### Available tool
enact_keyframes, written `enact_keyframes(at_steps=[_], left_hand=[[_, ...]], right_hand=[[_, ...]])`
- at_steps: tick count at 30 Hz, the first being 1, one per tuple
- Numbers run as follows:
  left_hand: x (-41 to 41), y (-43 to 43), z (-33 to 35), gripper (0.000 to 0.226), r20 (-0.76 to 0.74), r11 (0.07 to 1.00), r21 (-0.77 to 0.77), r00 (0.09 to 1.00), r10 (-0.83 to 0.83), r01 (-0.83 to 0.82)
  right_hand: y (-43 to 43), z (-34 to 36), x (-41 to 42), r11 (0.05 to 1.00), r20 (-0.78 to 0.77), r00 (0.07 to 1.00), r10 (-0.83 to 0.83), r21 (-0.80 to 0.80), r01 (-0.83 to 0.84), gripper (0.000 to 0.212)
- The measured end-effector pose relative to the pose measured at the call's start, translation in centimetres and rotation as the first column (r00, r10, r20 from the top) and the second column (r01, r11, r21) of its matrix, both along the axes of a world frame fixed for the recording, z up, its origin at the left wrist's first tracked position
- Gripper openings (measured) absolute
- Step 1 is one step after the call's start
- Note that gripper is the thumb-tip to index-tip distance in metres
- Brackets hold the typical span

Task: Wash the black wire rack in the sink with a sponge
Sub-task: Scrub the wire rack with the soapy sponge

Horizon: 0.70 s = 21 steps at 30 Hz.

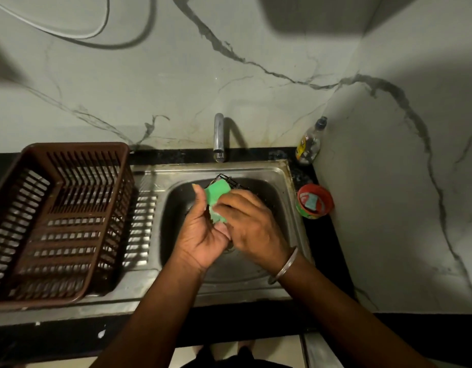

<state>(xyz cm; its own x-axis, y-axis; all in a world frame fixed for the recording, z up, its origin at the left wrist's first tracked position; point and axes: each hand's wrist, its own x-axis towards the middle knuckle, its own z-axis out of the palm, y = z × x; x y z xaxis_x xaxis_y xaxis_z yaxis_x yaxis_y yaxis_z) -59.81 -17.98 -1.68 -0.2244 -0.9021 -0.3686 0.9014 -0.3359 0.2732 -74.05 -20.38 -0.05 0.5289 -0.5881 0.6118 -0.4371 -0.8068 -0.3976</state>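
Both hands work over the stainless-steel sink (282, 173): left hand (203, 235) cups the green rectangular sponge (216, 193) from below, right hand (252, 221) curls over it, apparently squeezing or lathering it before scrubbing. Black wire rack (231, 181) lies in the basin behind the hands, mostly hidden, within easy reach under the chrome tap (219, 136).

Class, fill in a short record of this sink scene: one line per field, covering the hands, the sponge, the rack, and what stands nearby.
left hand: cups the green sponge from below
right hand: fingers pinch the sponge
black wire rack: in the sink, mostly hidden behind the hands
tap: no water visible
brown basket: on the drainer, left of the basin
red tub: right of the sink
bottle: back right corner
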Motion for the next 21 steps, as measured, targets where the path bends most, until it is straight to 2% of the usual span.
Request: enact_keyframes(at_steps=[3, 7, 10, 14, 17, 19, 21], left_hand=[[0.1, -0.1, 0.1, 0.061, 0.062, 0.999, -0.013, 0.997, 0.049, -0.048], [0.5, -0.2, -0.2, 0.060, 0.024, 0.999, -0.030, 0.999, 0.040, -0.039], [0.3, -0.4, 0.2, 0.071, 0.021, 0.997, -0.023, 0.997, 0.074, -0.073], [1.1, -0.7, 0.3, 0.048, 0.018, 0.994, 0.005, 0.993, 0.113, -0.113], [1.1, -0.7, 0.4, 0.051, 0.049, 0.989, 0.008, 0.988, 0.145, -0.146], [0.8, -0.7, 0.7, 0.049, 0.098, 0.994, -0.001, 0.990, 0.105, -0.105], [0.9, -0.7, 0.8, 0.045, 0.079, 0.993, 0.020, 0.991, 0.111, -0.113]], right_hand=[[-0.7, 0.0, -0.5, 0.989, 0.018, 0.990, -0.140, 0.042, 0.139, 0.025], [-0.2, -0.6, -0.6, 0.999, -0.013, 0.999, 0.034, -0.013, -0.034, 0.022], [0.0, -0.4, -0.2, 0.999, 0.031, 0.999, -0.031, 0.010, 0.031, 0.025], [0.9, -1.1, -1.2, 0.999, -0.025, 1.000, -0.018, -0.032, 0.018, 0.021], [0.8, -0.8, -0.7, 0.995, 0.036, 0.994, -0.102, 0.011, 0.102, 0.021], [1.6, -0.6, 0.7, 0.997, 0.023, 0.997, -0.076, -0.012, 0.076, 0.020], [2.0, -0.8, 0.2, 0.998, 0.001, 0.998, -0.056, -0.021, 0.056, 0.020]])
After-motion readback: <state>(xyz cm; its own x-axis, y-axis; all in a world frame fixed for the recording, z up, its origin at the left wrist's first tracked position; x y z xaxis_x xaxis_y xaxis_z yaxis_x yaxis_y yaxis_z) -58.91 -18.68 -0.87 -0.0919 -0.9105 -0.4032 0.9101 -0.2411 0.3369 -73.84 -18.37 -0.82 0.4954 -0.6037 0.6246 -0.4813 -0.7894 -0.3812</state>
